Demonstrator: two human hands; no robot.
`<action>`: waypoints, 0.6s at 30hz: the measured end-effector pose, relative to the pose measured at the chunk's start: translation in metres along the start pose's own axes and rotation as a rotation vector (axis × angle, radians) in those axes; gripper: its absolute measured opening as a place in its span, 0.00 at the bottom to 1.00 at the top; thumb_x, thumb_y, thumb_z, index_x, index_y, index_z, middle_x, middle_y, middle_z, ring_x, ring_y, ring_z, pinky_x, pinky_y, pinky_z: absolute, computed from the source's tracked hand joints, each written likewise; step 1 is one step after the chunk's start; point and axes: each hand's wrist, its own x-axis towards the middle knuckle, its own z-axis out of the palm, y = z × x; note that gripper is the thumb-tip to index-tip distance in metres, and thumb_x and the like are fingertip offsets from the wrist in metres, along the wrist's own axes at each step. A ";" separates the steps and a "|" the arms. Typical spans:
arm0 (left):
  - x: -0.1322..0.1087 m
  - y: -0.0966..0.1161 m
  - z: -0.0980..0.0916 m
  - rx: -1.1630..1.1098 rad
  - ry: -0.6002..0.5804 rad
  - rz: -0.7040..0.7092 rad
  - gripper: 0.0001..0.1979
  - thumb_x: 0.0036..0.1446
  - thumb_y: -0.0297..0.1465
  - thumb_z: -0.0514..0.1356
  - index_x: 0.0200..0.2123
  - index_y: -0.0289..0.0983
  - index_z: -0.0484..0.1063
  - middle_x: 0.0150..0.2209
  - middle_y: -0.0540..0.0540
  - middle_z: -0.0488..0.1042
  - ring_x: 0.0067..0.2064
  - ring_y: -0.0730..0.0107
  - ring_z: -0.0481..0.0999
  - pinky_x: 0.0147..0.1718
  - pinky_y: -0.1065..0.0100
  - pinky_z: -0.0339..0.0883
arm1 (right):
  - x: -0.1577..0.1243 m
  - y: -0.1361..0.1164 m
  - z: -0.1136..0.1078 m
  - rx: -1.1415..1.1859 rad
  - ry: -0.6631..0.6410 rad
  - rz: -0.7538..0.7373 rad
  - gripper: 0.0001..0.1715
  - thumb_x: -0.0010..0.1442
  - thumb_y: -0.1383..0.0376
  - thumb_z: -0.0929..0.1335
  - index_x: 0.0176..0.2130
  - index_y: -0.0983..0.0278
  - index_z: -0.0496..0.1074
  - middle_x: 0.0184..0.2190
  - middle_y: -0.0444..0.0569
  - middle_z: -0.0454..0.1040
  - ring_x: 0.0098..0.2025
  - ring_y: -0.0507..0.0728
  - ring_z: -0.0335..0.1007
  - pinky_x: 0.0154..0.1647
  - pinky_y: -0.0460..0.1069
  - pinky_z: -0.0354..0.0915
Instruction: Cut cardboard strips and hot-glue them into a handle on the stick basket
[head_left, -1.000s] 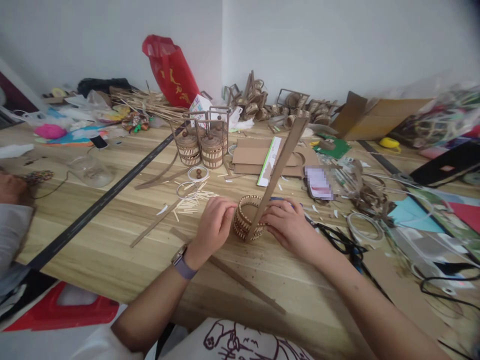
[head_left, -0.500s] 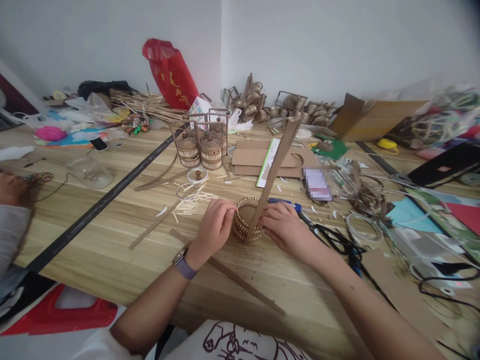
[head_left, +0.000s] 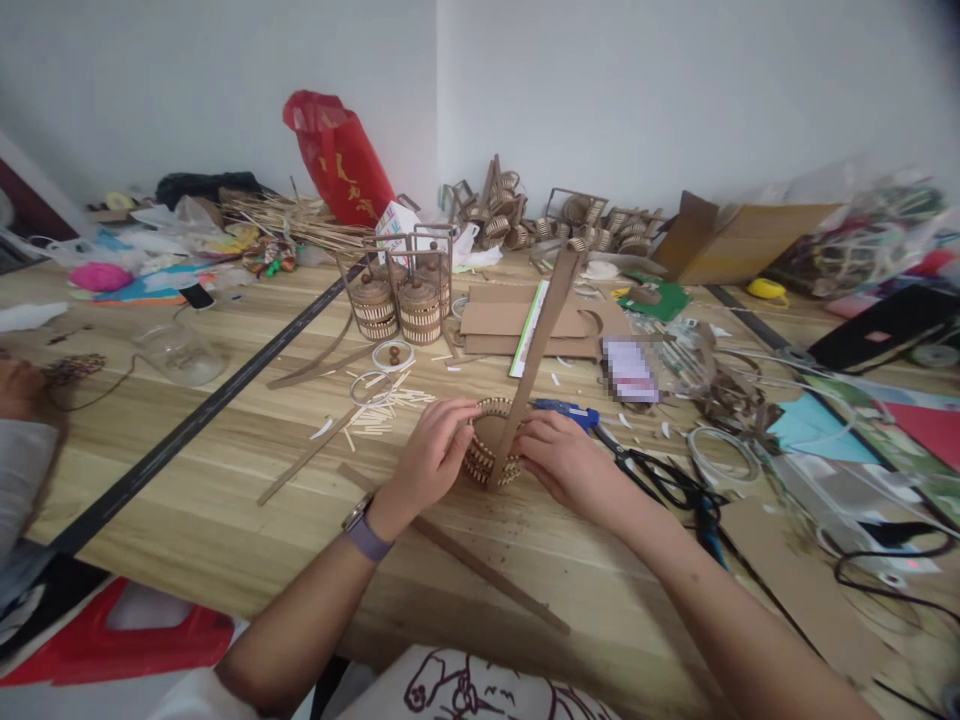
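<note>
A small round basket (head_left: 487,470) of brown cardboard and pale sticks stands on the table between my hands. From its near side a long brown cardboard strip (head_left: 541,325) rises and leans away to the right. My left hand (head_left: 435,445) grips the basket's left rim, thumb and fingers closed on it. My right hand (head_left: 559,455) is closed at the right side, its fingertips against the wall beside the strip; some fingers are hidden. Another cardboard strip (head_left: 487,572) lies flat in front of the basket.
Scissors (head_left: 667,475) and a blue-handled tool (head_left: 574,412) lie right of the basket. Beyond are loose pale sticks (head_left: 386,410), finished lidded baskets in a frame (head_left: 418,308) and cardboard pieces (head_left: 491,320). Another person's hand (head_left: 19,385) is at the far left, near a glass jar (head_left: 184,355).
The view has tilted slightly, so the scene sits a little lower. Both hands stay at the basket, and the strip still leans up from it.
</note>
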 end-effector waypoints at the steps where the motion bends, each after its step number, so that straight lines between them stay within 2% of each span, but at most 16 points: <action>1: 0.000 0.000 0.001 -0.001 -0.004 -0.004 0.12 0.70 0.29 0.49 0.50 0.36 0.70 0.51 0.39 0.75 0.55 0.62 0.71 0.57 0.56 0.64 | 0.000 0.000 0.000 0.001 -0.002 0.002 0.11 0.66 0.69 0.64 0.41 0.62 0.76 0.41 0.55 0.77 0.54 0.63 0.67 0.53 0.59 0.65; 6: 0.000 0.002 0.000 -0.024 -0.005 -0.016 0.15 0.71 0.31 0.48 0.50 0.35 0.72 0.50 0.39 0.76 0.55 0.61 0.72 0.57 0.55 0.65 | 0.000 0.000 0.001 0.001 0.020 0.014 0.11 0.66 0.69 0.64 0.41 0.61 0.76 0.42 0.55 0.78 0.54 0.63 0.67 0.54 0.60 0.65; 10: 0.007 0.010 -0.010 -0.183 -0.029 -0.122 0.17 0.70 0.36 0.50 0.48 0.35 0.75 0.50 0.39 0.77 0.54 0.61 0.74 0.57 0.57 0.65 | -0.001 0.001 0.002 0.039 0.056 -0.017 0.12 0.66 0.70 0.63 0.42 0.61 0.76 0.41 0.54 0.78 0.54 0.62 0.67 0.54 0.59 0.66; 12: 0.014 0.014 -0.015 -0.413 -0.132 -0.199 0.18 0.69 0.40 0.51 0.49 0.37 0.76 0.51 0.39 0.77 0.55 0.60 0.74 0.56 0.58 0.66 | 0.000 -0.001 0.000 0.055 0.063 -0.027 0.13 0.66 0.70 0.63 0.43 0.61 0.76 0.41 0.55 0.78 0.55 0.62 0.67 0.54 0.59 0.66; 16: 0.031 0.019 -0.018 -1.019 -0.427 -0.273 0.27 0.65 0.50 0.54 0.55 0.37 0.74 0.57 0.36 0.74 0.59 0.53 0.72 0.59 0.53 0.64 | 0.000 -0.005 -0.006 0.065 0.043 -0.012 0.14 0.66 0.69 0.63 0.46 0.62 0.76 0.45 0.56 0.77 0.53 0.63 0.68 0.52 0.59 0.67; 18: 0.037 0.020 -0.017 -1.158 -0.547 -0.303 0.29 0.62 0.51 0.58 0.58 0.38 0.72 0.58 0.34 0.73 0.61 0.51 0.71 0.61 0.52 0.62 | 0.000 -0.007 -0.007 0.067 0.038 0.011 0.15 0.65 0.70 0.63 0.47 0.62 0.75 0.47 0.56 0.77 0.51 0.62 0.68 0.51 0.59 0.68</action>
